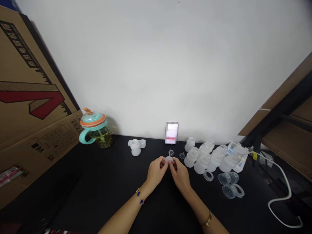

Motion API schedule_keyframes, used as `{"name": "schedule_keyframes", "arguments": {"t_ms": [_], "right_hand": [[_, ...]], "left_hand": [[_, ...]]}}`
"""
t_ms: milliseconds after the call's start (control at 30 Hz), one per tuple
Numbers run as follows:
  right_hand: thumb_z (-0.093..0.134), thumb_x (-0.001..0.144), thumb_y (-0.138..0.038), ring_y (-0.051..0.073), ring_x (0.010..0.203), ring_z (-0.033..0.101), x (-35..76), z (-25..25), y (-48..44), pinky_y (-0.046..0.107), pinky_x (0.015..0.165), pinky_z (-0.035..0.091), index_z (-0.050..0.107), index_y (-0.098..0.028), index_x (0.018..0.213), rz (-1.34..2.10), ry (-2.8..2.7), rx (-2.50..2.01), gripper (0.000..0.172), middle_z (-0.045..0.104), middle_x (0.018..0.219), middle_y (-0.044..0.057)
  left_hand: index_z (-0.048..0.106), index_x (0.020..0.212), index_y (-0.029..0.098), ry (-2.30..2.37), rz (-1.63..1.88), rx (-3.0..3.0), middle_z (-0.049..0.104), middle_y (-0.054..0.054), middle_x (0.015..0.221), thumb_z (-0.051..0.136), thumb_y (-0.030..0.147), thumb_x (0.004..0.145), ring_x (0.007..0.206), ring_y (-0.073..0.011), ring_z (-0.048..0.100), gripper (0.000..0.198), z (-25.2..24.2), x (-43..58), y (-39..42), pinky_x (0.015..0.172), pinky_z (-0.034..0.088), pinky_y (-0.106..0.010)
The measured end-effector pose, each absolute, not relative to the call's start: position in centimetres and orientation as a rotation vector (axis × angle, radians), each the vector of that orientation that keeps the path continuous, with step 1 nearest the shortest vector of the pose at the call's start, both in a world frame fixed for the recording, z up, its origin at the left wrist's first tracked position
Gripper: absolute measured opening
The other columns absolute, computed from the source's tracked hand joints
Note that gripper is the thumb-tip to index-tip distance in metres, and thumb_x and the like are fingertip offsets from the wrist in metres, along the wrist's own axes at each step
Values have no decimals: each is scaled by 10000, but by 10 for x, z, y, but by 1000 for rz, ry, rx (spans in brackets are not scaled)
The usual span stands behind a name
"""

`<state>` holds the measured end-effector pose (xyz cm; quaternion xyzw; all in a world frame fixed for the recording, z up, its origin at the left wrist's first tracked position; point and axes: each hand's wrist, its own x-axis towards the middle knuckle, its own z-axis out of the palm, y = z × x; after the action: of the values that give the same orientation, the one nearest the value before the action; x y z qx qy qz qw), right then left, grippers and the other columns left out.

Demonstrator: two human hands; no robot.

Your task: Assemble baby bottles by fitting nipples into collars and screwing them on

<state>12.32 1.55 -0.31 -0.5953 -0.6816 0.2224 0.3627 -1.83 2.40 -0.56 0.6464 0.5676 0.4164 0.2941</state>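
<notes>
My left hand (pixel 156 169) and my right hand (pixel 179 172) meet at the middle of the black table, fingers closed on the two sides of a small translucent cap-like piece (pixel 169 159). Just beyond them lie a small clear disc-shaped piece (pixel 171 152) and a similar one (pixel 182 155) to its right. Several white translucent bottles (pixel 202 163) stand to the right of my right hand, with a white ring (pixel 208 175) in front of them. Further left, a white bottle-shaped piece (pixel 136 148) stands by two white side pieces. My fingers partly hide the cap-like piece.
A lit phone-like screen (pixel 172 133) leans on the wall. A teal-handled jug (pixel 101 130) stands back left by a large cardboard box (pixel 36 113). Clear cups (pixel 228 191), a white packet (pixel 241 161) and a white cable (pixel 287 182) are on the right.
</notes>
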Motion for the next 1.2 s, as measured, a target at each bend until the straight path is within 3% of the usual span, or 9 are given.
{"name": "schedule_keyframes", "arguments": {"t_ms": [1200], "right_hand": [[427, 973, -407, 192, 645, 651, 124, -1, 14, 262, 579, 371, 614, -230, 946, 519, -1810, -1556, 259, 691, 745, 12]], "left_hand": [[477, 675, 209, 1486, 1107, 1690, 498, 53, 597, 537, 367, 861, 552, -115, 470, 252, -3, -17, 22, 554, 306, -227]]}}
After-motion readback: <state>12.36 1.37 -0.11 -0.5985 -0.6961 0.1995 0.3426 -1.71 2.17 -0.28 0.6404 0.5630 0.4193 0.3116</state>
